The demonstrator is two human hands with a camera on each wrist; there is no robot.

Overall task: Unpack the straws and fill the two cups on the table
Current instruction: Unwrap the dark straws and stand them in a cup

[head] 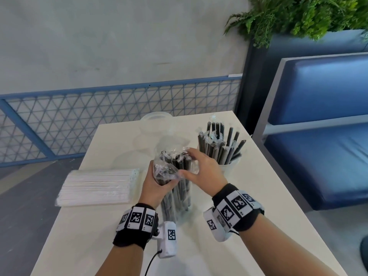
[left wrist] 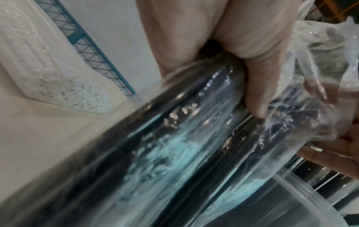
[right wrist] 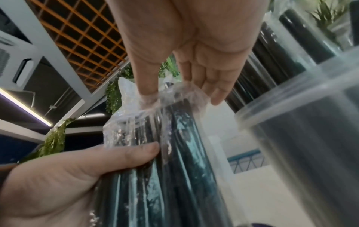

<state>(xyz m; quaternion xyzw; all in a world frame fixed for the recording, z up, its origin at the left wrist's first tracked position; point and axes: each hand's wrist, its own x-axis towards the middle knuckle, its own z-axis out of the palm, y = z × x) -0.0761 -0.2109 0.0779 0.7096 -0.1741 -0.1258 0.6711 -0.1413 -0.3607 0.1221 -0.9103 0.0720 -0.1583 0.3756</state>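
A clear plastic bag of black straws [head: 175,188] stands upright near the middle of the white table [head: 239,196]. My left hand [head: 159,182] grips the bag around its upper half; its thumb [left wrist: 252,79] presses the film against the straws [left wrist: 174,145]. My right hand [head: 189,164] pinches the loose film at the bag's open top between thumb [right wrist: 147,92] and fingers [right wrist: 213,90]. Right of it, a translucent cup [head: 229,166] holds several wrapped black straws [head: 221,140]. A clear empty cup [head: 156,122] stands at the table's far edge.
A sealed pack of white straws [head: 95,188] lies flat on the table's left side. A blue bench [head: 318,136] stands close on the right, with a planter [head: 298,14] behind it. Blue mesh railing [head: 99,120] runs beyond the far edge.
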